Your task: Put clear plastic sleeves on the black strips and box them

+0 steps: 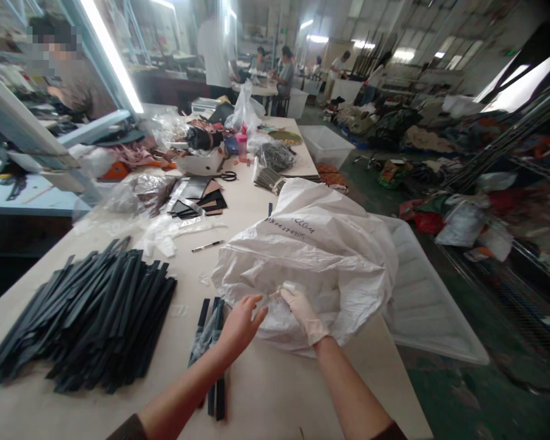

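Observation:
A large white plastic bag (311, 256) with black handwriting lies crumpled across the table's right side. My right hand (302, 311), in a thin whitish glove, is closed on the near part of this bag. Bare and with its fingers apart, my left hand (242, 324) is just left of it, close to the bag's near edge; whether the fingertips touch the plastic I cannot tell. Under my left wrist lies a small bundle of dark strips (219, 391), partly wrapped in clear plastic. Farther left is a big heap of loose dark strips (105, 318).
A pen (208, 245), black scissors (224, 176) and dark flat pieces (199, 205) lie farther back on the table (275, 403). A translucent bin (433, 293) stands at the right edge. A slanted blue-grey post (32, 116) rises at left; several people work beyond.

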Tool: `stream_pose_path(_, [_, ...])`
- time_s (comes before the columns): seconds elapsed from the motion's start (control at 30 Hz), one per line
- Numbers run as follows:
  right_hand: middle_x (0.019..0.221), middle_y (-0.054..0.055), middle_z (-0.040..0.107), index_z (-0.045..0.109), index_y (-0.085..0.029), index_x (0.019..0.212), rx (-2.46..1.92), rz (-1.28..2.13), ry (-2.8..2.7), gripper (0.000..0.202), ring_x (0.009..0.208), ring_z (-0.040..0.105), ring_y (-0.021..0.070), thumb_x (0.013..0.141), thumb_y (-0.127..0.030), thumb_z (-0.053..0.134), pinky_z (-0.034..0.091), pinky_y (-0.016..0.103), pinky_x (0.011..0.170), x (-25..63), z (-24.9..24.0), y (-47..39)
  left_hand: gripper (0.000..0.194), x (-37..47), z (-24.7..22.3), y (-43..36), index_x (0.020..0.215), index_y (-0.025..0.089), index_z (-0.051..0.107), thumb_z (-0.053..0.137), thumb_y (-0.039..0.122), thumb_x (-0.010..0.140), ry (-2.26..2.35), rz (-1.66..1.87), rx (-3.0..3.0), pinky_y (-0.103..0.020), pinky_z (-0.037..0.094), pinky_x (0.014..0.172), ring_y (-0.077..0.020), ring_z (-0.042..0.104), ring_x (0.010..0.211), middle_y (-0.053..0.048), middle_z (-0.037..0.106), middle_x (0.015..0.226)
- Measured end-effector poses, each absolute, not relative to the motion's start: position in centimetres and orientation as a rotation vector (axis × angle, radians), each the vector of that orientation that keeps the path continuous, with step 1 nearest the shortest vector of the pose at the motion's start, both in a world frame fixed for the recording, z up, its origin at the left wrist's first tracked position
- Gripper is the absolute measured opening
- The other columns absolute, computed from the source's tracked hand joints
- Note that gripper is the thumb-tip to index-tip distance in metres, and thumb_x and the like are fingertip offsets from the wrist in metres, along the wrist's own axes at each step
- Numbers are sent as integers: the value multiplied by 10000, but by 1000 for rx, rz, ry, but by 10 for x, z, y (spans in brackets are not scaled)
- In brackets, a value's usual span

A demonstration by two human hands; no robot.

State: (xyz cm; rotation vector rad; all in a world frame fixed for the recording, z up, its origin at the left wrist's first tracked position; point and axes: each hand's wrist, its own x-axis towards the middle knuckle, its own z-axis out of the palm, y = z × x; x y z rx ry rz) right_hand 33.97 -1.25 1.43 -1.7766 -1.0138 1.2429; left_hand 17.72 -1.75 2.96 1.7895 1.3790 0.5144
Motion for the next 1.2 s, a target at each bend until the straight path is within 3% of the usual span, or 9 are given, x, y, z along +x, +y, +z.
stream_pose_path(0.13, [744, 10, 660, 661, -175, 784, -1275, 1416, -583, 292, 717, 579, 162, 627, -421, 683, 456, 294, 688, 308, 41, -40, 402, 174, 53, -30, 987, 117, 543, 505, 443, 754, 1282, 602, 1329, -263, 458, 601, -169, 593, 727, -72, 633, 857])
stream_pose_path(0.33, [621, -38, 599, 641, -210, 770, -977, 1513, -291, 199, 600, 547, 120, 657, -364, 699, 461, 256, 612, 259, 71, -72, 141, 161, 76, -62, 699, 155, 489, 542, 285, 716, 1332, 793, 1294, -200, 368, 519, -90, 484, 537, 46, 508, 580])
stream_pose_path(0.5, [833, 45, 659, 654, -189, 956, -748, 1986, -469, 391, 805, 599, 187, 717, -490, 581, 486, 316, 703, 245, 84, -80, 122, 125, 96, -81, 718, 164, 506, 497, 281, 751, 1322, 803, 1321, -207, 358, 506, -98, 477, 524, 41, 520, 579])
stream_pose_path(0.63, [903, 34, 672, 680, -202, 913, -777, 1924, -601, 263, 894, 591, 185, 697, -349, 655, 437, 307, 837, 226, 91, -81, 173, 101, 108, -88, 737, 164, 558, 482, 312, 783, 1497, 833, 1506, -232, 385, 594, -128, 519, 636, -1, 587, 696])
stream_pose_path(0.73, [882, 31, 681, 691, -197, 885, -860, 1890, -676, 251, 851, 598, 183, 691, -356, 668, 435, 312, 816, 210, 90, -85, 187, 84, 110, -91, 744, 161, 576, 479, 316, 785, 1583, 821, 1566, -230, 386, 606, -134, 528, 662, -5, 597, 707])
stream_pose_path(0.83, [678, -2, 661, 692, -169, 700, -1051, 1767, -741, 232, 661, 576, 152, 605, -377, 732, 443, 283, 680, 194, 81, -86, 271, 60, 98, -91, 739, 156, 579, 401, 337, 834, 1571, 726, 1607, -212, 386, 558, -122, 532, 601, 11, 581, 634])
stream_pose_path(0.93, [519, -23, 585, 635, -156, 569, -1179, 1684, -682, 300, 522, 521, 130, 541, -428, 758, 420, 271, 566, 181, 64, -83, 344, 22, 69, -83, 863, 155, 591, 295, 327, 896, 1725, 481, 1738, -209, 429, 619, -121, 582, 671, -14, 619, 733])
stream_pose_path(1.03, [502, -16, 567, 601, -158, 549, -1202, 1667, -567, 344, 502, 518, 132, 506, -453, 772, 417, 264, 517, 171, 46, -76, 238, -22, 31, -67, 982, 138, 583, 422, 268, 863, 2050, 55, 1853, -251, 444, 765, -167, 597, 873, -89, 617, 950])
stream_pose_path(1.2, [461, -59, 496, 603, -164, 623, -1198, 1700, -399, 322, 407, 425, 76, 530, -421, 775, 357, 215, 411, 160, 35, -62, 288, -49, -25, -38, 1060, 68, 541, 361, 72, 835, 2217, -157, 1828, -334, 487, 708, -248, 596, 906, -184, 574, 1011])
